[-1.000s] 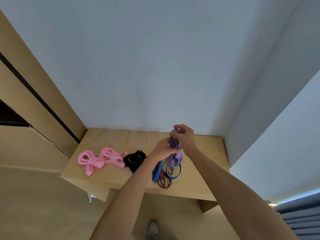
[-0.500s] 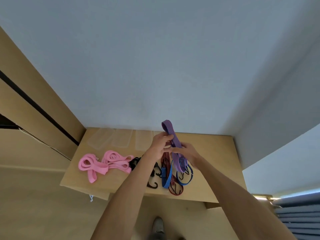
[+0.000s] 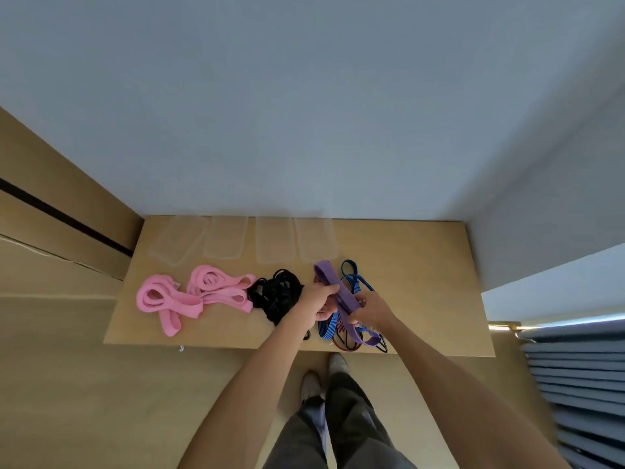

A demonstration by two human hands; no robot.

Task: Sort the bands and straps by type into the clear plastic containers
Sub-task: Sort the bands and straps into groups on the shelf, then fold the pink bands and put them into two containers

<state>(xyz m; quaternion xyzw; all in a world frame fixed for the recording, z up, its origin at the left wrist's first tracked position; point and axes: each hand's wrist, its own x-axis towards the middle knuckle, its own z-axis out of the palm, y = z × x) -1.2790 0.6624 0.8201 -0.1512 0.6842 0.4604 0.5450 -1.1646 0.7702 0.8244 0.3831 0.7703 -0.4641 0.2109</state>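
Observation:
Both my hands hold a flat purple strap above the wooden table. My left hand grips its middle, and my right hand pinches it lower down. Blue and red bungee cords with hooks lie under the strap. A tangle of black bands sits left of my left hand. Two pink fabric loop straps lie at the table's left. Several clear plastic containers stand in a row along the back wall.
A grey wall rises behind the table. A wooden cabinet stands at the left. Grey slatted blinds are at the lower right. My legs and shoes show below the table's front edge.
The purple strap has come down from upright to a low slant over the cords. My hands have spread apart along it, and the camera has tilted down.

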